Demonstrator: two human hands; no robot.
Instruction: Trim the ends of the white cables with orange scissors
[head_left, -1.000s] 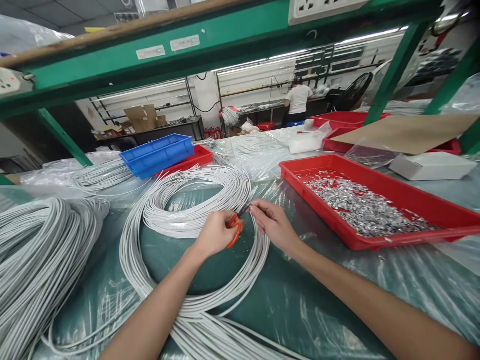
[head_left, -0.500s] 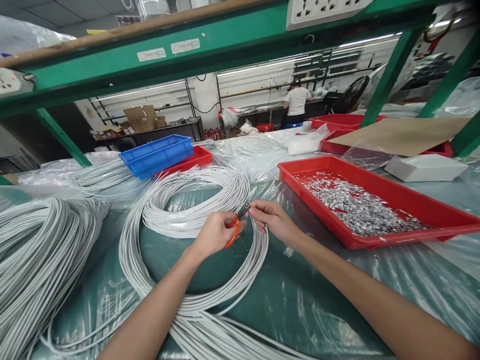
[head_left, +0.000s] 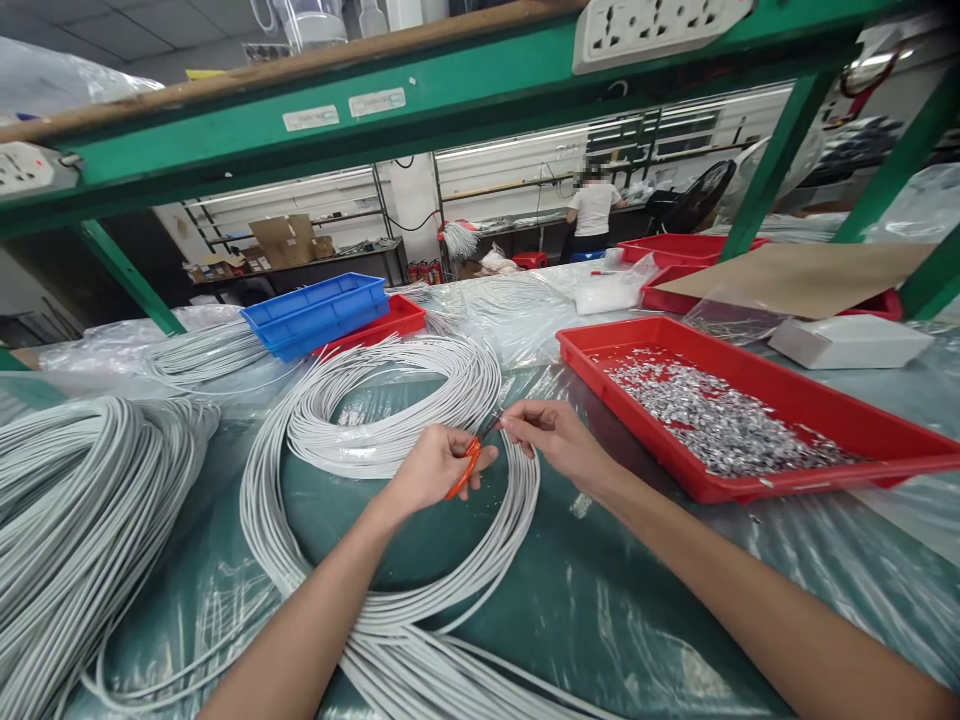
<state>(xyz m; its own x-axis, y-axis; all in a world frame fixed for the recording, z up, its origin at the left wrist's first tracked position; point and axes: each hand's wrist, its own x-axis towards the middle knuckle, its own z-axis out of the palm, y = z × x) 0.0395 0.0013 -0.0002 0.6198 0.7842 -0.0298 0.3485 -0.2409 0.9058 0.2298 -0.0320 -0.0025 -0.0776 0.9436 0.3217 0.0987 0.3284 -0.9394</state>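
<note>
My left hand (head_left: 431,467) is closed around orange-handled scissors (head_left: 471,462), whose dark blades point up and right toward my other hand. Fingertips of my right hand (head_left: 559,440) are pinched together at the blade tips; whatever small thing they hold is too small to make out. Both hands are above a coil of thin white cable (head_left: 337,448) that lies on a larger loop of the same cable (head_left: 264,520). To the right, a red tray (head_left: 628,422) holds many small shiny metal pieces (head_left: 727,415).
A thick bundle of cable (head_left: 97,520) lies at the left on the plastic-covered green table (head_left: 600,620). Behind are a blue bin (head_left: 315,315), a white box (head_left: 847,342) and a cardboard sheet (head_left: 817,275). A green shelf beam (head_left: 480,95) crosses overhead. A person (head_left: 594,208) works farther back.
The orange handles have turned slightly and look narrower in my left hand. My right hand keeps its pinch at the blade tips. The view has shifted a little.
</note>
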